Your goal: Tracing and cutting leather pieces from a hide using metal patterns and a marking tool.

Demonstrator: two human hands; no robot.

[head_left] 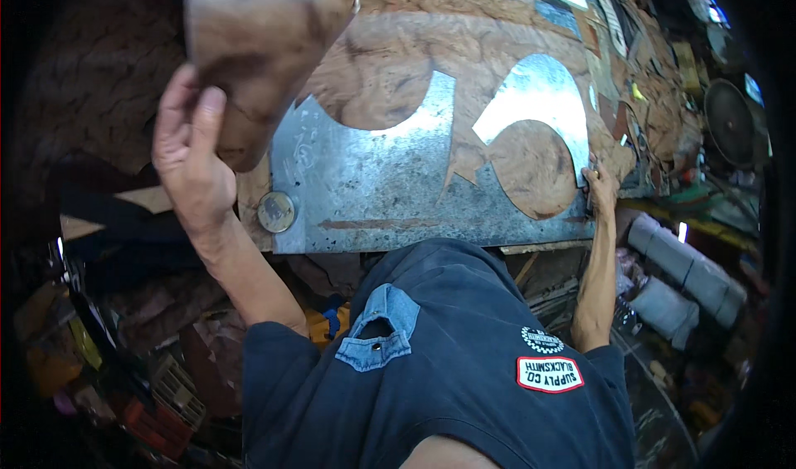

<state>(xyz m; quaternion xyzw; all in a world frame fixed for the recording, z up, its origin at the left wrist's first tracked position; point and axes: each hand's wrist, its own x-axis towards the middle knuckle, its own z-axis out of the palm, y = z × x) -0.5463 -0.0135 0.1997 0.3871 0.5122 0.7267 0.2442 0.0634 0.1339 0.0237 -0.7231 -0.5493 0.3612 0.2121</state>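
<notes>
My left hand [197,158] is raised at the upper left, its thumb and fingers closed on the edge of a thin sheet piece [249,63]. That sheet looks brown and shiny, is slightly blurred and runs out of view at the top. At the bench's right side, my right hand [603,189] is closed beside the lower end of a curved, silvery sheet-metal piece [543,87]. Something small and dark shows at its fingers; I cannot make out what it is. Between the hands lies a grey metal sheet [365,187] with a rounded cut-out and a jagged, pointed edge.
A round tin [276,212] sits at the sheet's left corner. The brown, marked bench top [439,29] extends away from me. Offcuts and strips [613,21] lie along its far right. Wrapped grey bundles [684,262] are at the right, and crates [157,427] stand low at the left.
</notes>
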